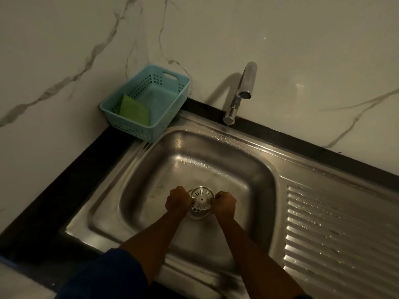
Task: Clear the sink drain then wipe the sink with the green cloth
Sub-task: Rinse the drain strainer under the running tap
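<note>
We see the fingers (pixel 187 197) of the left hand (pixel 178 201) curled in and pressed against the left edge of the drain strainer (pixel 202 198), and those of the right hand (pixel 224 203) curled against its right edge. Together the 2 hands pinch the strainer between them, 1 on each side.

The strainer is a round perforated metal cup with no long axis. Its slotted face is tilted up toward the camera, and it sits raised above the drain opening (pixel 197 213), whose rim shows just below and nearer to us. We cannot tell whether its lower edge still touches the opening.

Both forearms run from the bottom of the frame and converge on the strainer. A dark blue sleeve (pixel 103 275) shows at the lower left.

The drain lies near the middle of the basin floor of the stainless sink (pixel 151 190). Water streaks show on the far wall of the basin. The ribbed drainboard (pixel 336 234) lies to the right.

The tap (pixel 241 91) stands behind the sink, its spout pointing toward the basin.

The green cloth (pixel 135 110) lies folded in the near left corner of the blue basket (pixel 168 108), which stands at the far left corner of the sink, well apart from both hands. A black worktop (pixel 64 180) borders the sink.
</note>
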